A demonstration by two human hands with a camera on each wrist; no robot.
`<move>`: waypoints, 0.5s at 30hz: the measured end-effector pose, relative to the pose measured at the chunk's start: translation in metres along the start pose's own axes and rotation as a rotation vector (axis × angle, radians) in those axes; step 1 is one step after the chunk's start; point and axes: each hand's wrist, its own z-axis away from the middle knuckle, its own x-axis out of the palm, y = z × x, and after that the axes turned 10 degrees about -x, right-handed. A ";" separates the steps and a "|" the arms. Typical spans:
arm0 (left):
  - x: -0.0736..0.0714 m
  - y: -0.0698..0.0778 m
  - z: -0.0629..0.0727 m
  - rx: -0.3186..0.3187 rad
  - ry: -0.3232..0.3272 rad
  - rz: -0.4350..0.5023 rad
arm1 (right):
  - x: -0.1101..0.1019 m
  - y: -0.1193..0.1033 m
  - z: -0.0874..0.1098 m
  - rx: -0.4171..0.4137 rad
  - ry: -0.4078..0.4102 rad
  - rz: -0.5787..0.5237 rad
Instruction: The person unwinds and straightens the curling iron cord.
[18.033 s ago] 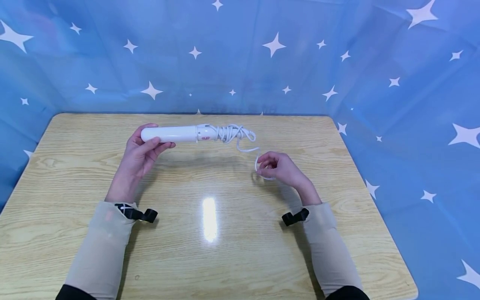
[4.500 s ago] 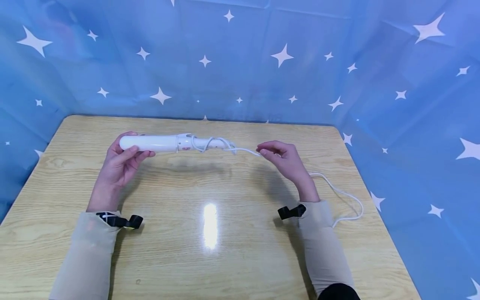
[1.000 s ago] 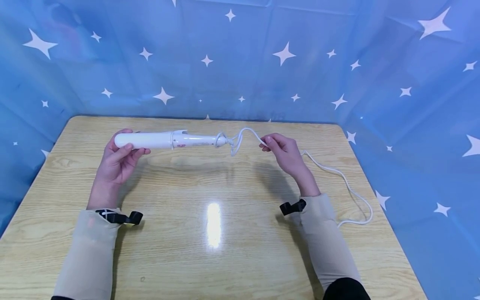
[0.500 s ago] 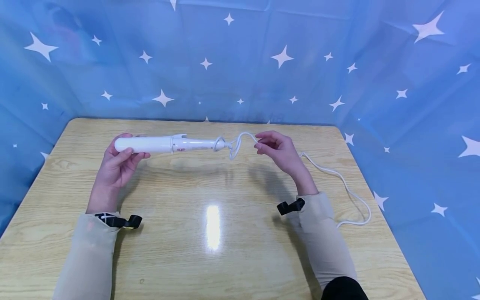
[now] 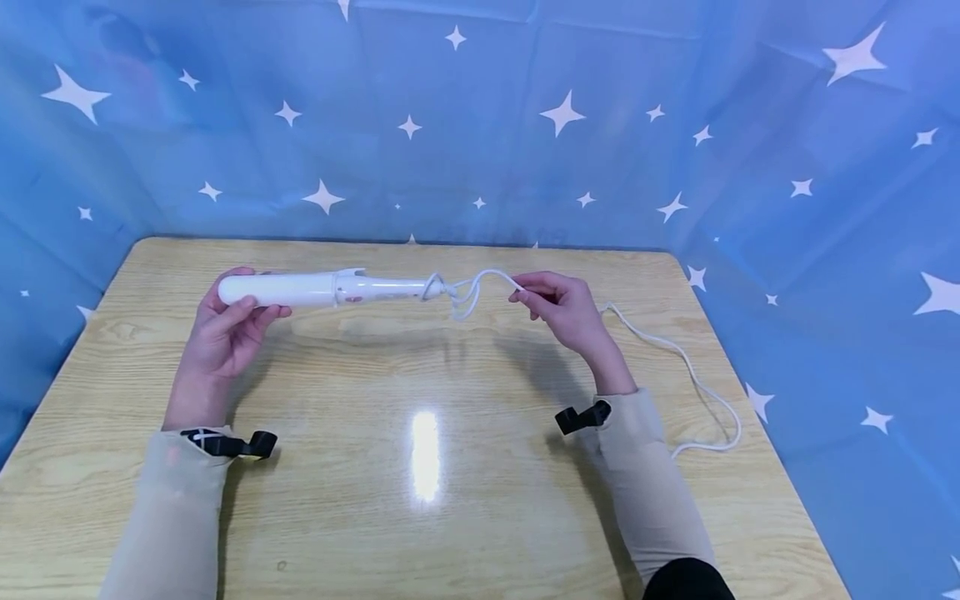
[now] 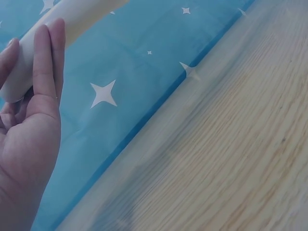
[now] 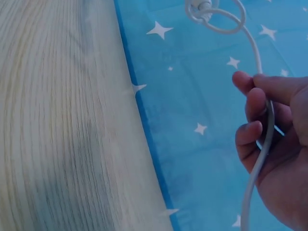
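A white curling iron (image 5: 281, 289) with a thick barrel and a thinner handle is held level above the table. My left hand (image 5: 225, 333) grips the barrel's end between thumb and fingers; the left wrist view shows the fingers (image 6: 44, 67) lying along the barrel (image 6: 79, 21). From the handle's tip runs a white power cord (image 5: 491, 272), with loose loops round the tip. My right hand (image 5: 566, 312) pinches that cord between thumb and fingertips. In the right wrist view the cord (image 7: 256, 53) passes through the fingers and down across the palm.
More of the cord (image 5: 693, 375) trails over the right side of the wooden table (image 5: 337, 467) and passes behind the right sleeve. A blue curtain with white stars (image 5: 480, 125) hangs behind the table and at its sides. Each wrist wears a black strap mount (image 5: 232, 443).
Earlier the cord was wound many times round the handle; now only loops at its tip show, and a long length trails right. Just now the left hand has shifted slightly left with the curling iron.
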 end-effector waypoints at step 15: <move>-0.004 0.007 0.008 0.001 0.015 -0.012 | -0.006 -0.023 0.015 0.002 0.023 0.047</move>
